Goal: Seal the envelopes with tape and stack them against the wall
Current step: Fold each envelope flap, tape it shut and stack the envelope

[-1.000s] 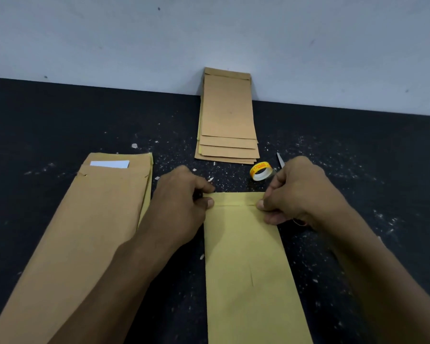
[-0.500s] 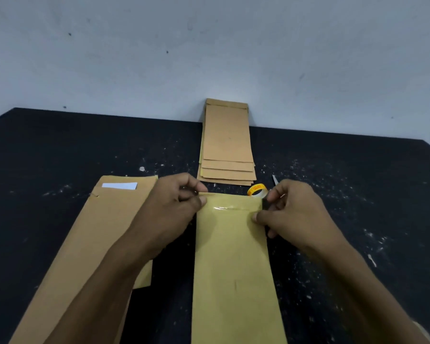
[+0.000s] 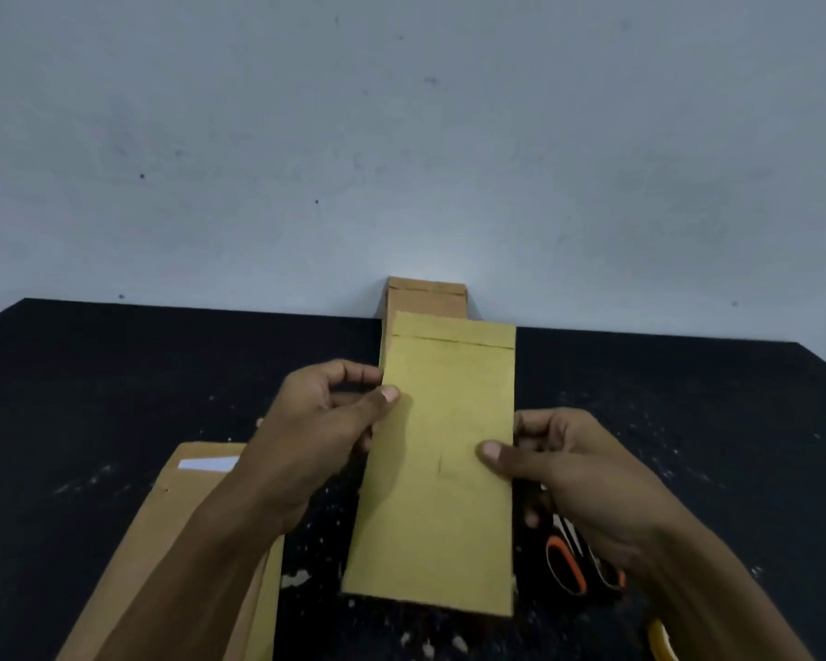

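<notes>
A yellow-brown envelope (image 3: 439,465) is held up off the worktop (image 3: 115,374) by both hands, one on each long edge. The left hand (image 3: 325,422) is clamped on the left edge, with the thumb laid on the front face and the fingers curled behind. The right hand (image 3: 568,474) is clamped on the right edge lower down, thumb likewise on the face. The staggered two-sided grip is judged to keep the thin paper flat and under control while it is carried.

The envelope's long axis runs from the near edge of the worktop toward the far edge. Its folded flap end points at the wall (image 3: 401,136), and the face is tilted up toward the camera. Whether tape lies over the flap seam cannot be told.

At the middle of the far edge, a stack of envelopes (image 3: 425,298) is leaned against the wall, its lower part hidden behind the held one. The matching direction suggests the held envelope is meant for that stack.

A pile of larger envelopes (image 3: 182,541) is kept at the near left, presumably waiting to be sealed. Orange-handled scissors (image 3: 573,560) and a tape roll (image 3: 661,641) are left near the near right edge, close to the right hand.
</notes>
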The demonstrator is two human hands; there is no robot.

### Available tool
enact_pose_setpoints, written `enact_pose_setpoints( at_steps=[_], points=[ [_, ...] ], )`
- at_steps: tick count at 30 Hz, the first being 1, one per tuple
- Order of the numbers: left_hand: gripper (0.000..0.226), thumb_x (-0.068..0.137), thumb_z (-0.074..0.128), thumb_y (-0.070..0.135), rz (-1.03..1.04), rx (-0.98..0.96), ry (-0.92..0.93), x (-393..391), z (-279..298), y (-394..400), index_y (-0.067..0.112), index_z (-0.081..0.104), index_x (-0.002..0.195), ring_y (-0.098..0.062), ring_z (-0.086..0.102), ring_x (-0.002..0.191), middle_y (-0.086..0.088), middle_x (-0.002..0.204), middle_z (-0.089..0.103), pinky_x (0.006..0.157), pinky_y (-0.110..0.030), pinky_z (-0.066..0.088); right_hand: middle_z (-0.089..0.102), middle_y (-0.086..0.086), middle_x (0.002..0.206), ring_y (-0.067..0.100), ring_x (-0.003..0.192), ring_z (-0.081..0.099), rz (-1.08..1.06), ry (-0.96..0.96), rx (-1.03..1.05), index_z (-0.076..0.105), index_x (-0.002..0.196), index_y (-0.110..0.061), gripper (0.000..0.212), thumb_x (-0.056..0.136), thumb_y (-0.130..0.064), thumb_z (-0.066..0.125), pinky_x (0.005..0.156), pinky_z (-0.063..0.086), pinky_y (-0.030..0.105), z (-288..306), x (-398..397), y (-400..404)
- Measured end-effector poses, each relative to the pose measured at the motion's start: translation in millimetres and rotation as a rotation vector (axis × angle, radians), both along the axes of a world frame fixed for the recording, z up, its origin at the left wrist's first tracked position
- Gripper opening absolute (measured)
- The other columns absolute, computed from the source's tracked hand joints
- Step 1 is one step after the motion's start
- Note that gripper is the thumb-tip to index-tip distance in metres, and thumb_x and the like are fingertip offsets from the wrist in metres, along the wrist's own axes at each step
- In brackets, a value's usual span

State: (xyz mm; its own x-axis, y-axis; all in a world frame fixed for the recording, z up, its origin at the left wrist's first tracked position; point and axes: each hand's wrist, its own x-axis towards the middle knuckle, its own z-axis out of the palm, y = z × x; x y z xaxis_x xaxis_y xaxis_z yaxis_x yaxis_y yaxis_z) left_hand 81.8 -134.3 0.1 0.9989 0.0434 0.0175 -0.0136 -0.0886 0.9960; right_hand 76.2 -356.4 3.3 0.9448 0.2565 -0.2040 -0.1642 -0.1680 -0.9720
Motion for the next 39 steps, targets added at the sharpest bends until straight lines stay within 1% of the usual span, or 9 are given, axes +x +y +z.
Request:
enact_pose_setpoints(
  at_steps=[4, 9, 12, 14, 20, 26, 29, 33, 39],
  points=[
    [0.011, 0.092, 0.066, 0.006, 0.012, 0.076, 0.064, 36.2, -7.4, -6.1, 0.011, 0.070, 0.101, 0.000, 0.067, 0.062, 0.000, 0.081, 0.076, 0.052, -0.014, 0.048, 0.076, 0.016, 0.084, 0.031, 0.066, 0.062, -0.174, -0.033, -0.071, 0.071, 0.095, 0.002, 0.012, 0.090, -0.008, 0.070, 0.041, 0.045, 0.027, -2.9, 51.3, 8.4],
    [0.020, 0.091, 0.071, 0.014, 0.114, 0.329, 0.039, 110.5, -14.7, -7.9, 0.008, 0.068, 0.109, -0.011, 0.065, 0.087, -0.004, 0.101, 0.070, 0.068, -0.020, 0.049, 0.073, 0.014, 0.083, 0.021, 0.065, 0.068, -0.320, -0.128, -0.212, 0.070, 0.084, 0.000, 0.012, 0.086, -0.010, 0.077, 0.045, 0.048, 0.027, -17.7, 114.9, 24.1],
    [0.017, 0.091, 0.071, 0.015, 0.166, 0.395, -0.006, 143.3, -13.4, -10.2, 0.009, 0.067, 0.107, -0.007, 0.061, 0.083, -0.003, 0.097, 0.066, 0.062, -0.017, 0.048, 0.073, 0.009, 0.083, 0.023, 0.070, 0.069, -0.369, -0.218, -0.327, 0.070, 0.077, -0.009, 0.014, 0.085, -0.016, 0.078, 0.050, 0.048, 0.029, -23.0, 149.4, 31.3],
    [0.007, 0.091, 0.070, 0.013, 0.184, 0.423, -0.024, 159.2, -11.8, -12.8, 0.015, 0.063, 0.087, -0.010, 0.061, 0.078, -0.003, 0.089, 0.065, 0.062, -0.018, 0.051, 0.072, 0.007, 0.083, 0.023, 0.071, 0.068, -0.404, -0.250, -0.388, 0.069, 0.074, -0.012, 0.015, 0.083, -0.018, 0.078, 0.054, 0.054, 0.034, -23.8, 168.0, 33.9],
    [0.016, 0.089, 0.069, 0.010, 0.179, 0.507, -0.023, 179.7, -17.4, -17.3, 0.015, 0.059, 0.078, -0.004, 0.054, 0.065, 0.005, 0.074, 0.057, 0.057, -0.014, 0.047, 0.064, 0.001, 0.097, 0.023, 0.088, 0.065, -0.429, -0.222, -0.585, 0.063, 0.097, -0.018, 0.028, 0.079, -0.034, 0.078, 0.079, 0.060, 0.045, -33.4, 185.9, 34.8],
    [0.026, 0.092, 0.068, 0.018, 0.162, 0.517, -0.017, 162.8, -13.6, -17.4, 0.024, 0.046, 0.080, -0.004, 0.053, 0.074, 0.007, 0.084, 0.055, 0.059, -0.016, 0.043, 0.064, -0.001, 0.098, 0.019, 0.092, 0.064, -0.401, -0.306, -0.583, 0.064, 0.112, -0.019, 0.036, 0.084, -0.037, 0.075, 0.083, 0.057, 0.042, -37.7, 168.4, 29.9],
    [0.018, 0.092, 0.069, 0.022, 0.120, 0.509, -0.025, 139.6, -8.0, -10.2, 0.022, 0.055, 0.103, 0.000, 0.054, 0.079, 0.008, 0.089, 0.058, 0.058, -0.011, 0.039, 0.066, -0.005, 0.083, 0.012, 0.081, 0.065, -0.368, -0.412, -0.542, 0.070, 0.102, -0.020, 0.022, 0.084, -0.030, 0.078, 0.075, 0.059, 0.036, -35.0, 145.3, 29.9],
    [0.024, 0.088, 0.073, 0.027, 0.093, 0.567, -0.031, 96.3, -3.3, 7.0, 0.015, 0.068, 0.109, -0.007, 0.063, 0.083, 0.002, 0.090, 0.067, 0.066, -0.018, 0.047, 0.068, -0.009, 0.070, 0.001, 0.068, 0.063, -0.283, -0.522, -0.473, 0.072, 0.080, -0.024, 0.008, 0.084, -0.021, 0.078, 0.056, 0.049, 0.013, -28.9, 104.9, 40.7],
    [0.013, 0.086, 0.075, 0.027, 0.125, 0.708, -0.004, 15.4, -1.8, 46.6, 0.024, 0.069, 0.098, -0.003, 0.063, 0.078, 0.008, 0.084, 0.067, 0.062, -0.010, 0.042, 0.067, -0.010, 0.067, 0.002, 0.070, 0.063, -0.097, -0.607, -0.425, 0.072, 0.075, -0.024, 0.013, 0.086, -0.017, 0.075, 0.059, 0.049, 0.014, -25.7, 37.3, 72.7]
  ],
)
